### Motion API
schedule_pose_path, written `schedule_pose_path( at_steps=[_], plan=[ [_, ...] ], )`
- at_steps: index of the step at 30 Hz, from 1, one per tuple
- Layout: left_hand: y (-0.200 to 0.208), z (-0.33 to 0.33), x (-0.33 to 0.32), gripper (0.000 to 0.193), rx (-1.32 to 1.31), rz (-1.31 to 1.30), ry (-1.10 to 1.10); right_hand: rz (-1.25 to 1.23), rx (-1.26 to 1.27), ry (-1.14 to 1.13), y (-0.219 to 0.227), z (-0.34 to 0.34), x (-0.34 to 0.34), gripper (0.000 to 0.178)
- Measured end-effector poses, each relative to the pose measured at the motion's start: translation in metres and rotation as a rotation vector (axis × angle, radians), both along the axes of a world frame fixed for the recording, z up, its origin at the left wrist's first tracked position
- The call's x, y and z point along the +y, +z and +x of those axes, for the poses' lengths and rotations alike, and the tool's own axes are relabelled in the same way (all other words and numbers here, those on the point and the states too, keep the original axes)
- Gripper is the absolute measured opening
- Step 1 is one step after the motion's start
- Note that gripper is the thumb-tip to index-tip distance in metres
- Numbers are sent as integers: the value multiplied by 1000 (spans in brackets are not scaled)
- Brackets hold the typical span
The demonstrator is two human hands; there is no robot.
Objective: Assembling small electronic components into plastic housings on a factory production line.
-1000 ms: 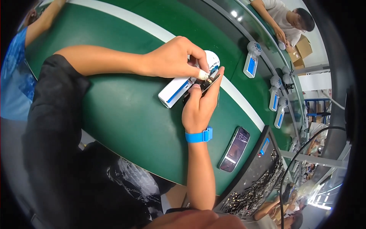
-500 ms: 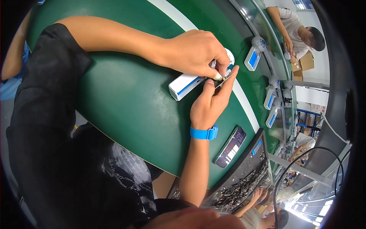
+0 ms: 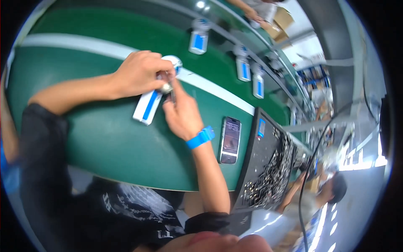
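Observation:
My left hand (image 3: 142, 74) is closed in a pinch, its fingertips meeting those of my right hand. Between them shows a small shiny metallic part (image 3: 166, 88), blurred by motion. My right hand (image 3: 184, 114), with a blue wrist strap (image 3: 200, 137), is closed on a small thin dark piece (image 3: 172, 97) between thumb and fingers; its exact kind cannot be made out. Beneath my left hand lies a white device (image 3: 147, 106) with a blue strip along its body and a round white head (image 3: 172, 63), partly covered by my hands.
A phone (image 3: 230, 140) rests on the green table (image 3: 113, 147) to the right. Beside it is a black tray (image 3: 262, 168) with many small metal parts. Similar white-and-blue devices (image 3: 198, 41) stand across the white line (image 3: 218, 91). Other people work beyond and at the right.
The view has turned and shifted, so hands, device and phone appear further left or lower. Both hands stay together over the device, still pinching. The phone's screen looks different.

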State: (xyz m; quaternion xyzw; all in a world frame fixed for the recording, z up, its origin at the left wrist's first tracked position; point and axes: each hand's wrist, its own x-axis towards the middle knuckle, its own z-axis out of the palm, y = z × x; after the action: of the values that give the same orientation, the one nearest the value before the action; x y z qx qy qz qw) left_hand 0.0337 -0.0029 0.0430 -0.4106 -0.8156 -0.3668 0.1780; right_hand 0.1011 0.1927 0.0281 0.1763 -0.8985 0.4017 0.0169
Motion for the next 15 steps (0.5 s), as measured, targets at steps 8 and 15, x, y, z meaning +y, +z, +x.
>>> schedule_pose_path(
  at_steps=[8, 15],
  plan=[
    [-4, 1, 29, 34, -189, 85, -54, -156, 76, -185, -29, -3, -14, 69],
    [-15, -2, 27, 12, -141, 36, -84, -242, 126, -187, -39, -1, -4, 63]
  ],
)
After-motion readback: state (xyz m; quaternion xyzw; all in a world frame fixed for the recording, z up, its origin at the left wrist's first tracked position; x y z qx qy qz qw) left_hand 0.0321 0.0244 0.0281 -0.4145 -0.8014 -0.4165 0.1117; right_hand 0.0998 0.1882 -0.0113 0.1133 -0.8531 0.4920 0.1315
